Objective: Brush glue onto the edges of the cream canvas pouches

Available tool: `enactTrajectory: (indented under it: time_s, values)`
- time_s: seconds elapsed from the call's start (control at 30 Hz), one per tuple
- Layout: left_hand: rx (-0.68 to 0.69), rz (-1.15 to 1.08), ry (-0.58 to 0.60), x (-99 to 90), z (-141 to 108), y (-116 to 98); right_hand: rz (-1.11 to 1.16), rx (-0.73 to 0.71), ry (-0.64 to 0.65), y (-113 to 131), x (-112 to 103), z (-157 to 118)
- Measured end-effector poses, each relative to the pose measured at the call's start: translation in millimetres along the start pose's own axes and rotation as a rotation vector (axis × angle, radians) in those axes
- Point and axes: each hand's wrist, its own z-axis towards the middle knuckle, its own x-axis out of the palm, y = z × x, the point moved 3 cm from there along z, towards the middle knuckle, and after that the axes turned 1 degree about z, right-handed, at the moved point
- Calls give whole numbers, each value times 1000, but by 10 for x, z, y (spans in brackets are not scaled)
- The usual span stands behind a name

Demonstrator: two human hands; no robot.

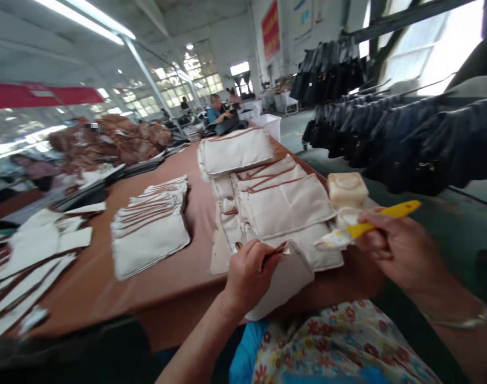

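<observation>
Held piece: one white pouch (pixel 283 288) with a brown edge, located on the wearer's side of the central pile (pixel 291 202), low and in front of it.

Left hand (pixel 251 274): fingers curled in and nearly closed, thumb and fingers pinching the pouch by its brown edge; position, just in front of the central pile.

Right hand (pixel 399 245): fingers closed about the yellow handle of a brush (pixel 359 230); position, right of the central pile. Bristles coated whitish and pointed toward the pile's near right corner; contact cannot be told. A metal bangle (pixel 467 322) at the wrist.

Central pile: white pieces with brown edging, overlapping in layers.

Upper bundle (pixel 237 152): similar white pieces, at the far end of the central pile.

Second stack (pixel 151 240): white pieces, fanned so that brown edges show in a row; left of the central pile, well apart.

Container (pixel 347 189): cream, squarish, just right of the central pile, partly hidden by the right hand.

Table (pixel 203 229): brown surface, beneath the central pile.

Loose pieces (pixel 31 245): white and brown, far left of the central pile, beyond the second stack.

Co-worker (pixel 217 114): blue top, seated beyond the central pile, dark material at the hands.

Dark bags (pixel 419 138): hung in rows, right of the central pile.
</observation>
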Motion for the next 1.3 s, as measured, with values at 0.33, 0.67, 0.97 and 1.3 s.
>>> enactTrajectory:
  time_s: [0.33,0.67,0.97,1.3]
  values:
    - [-199,746,-242,-2341,129,749,-88,259,-111,-692,-338,69]
    - [-102,924,57,-1723,1093,2490,-57,129,-211,-406,-145,-32]
    - [130,398,311,1003,2204,957,20,-8,-241,-266,-451,30]
    - [-189,264,453,1897,2804,494,104,-38,-295,-174,-754,53]
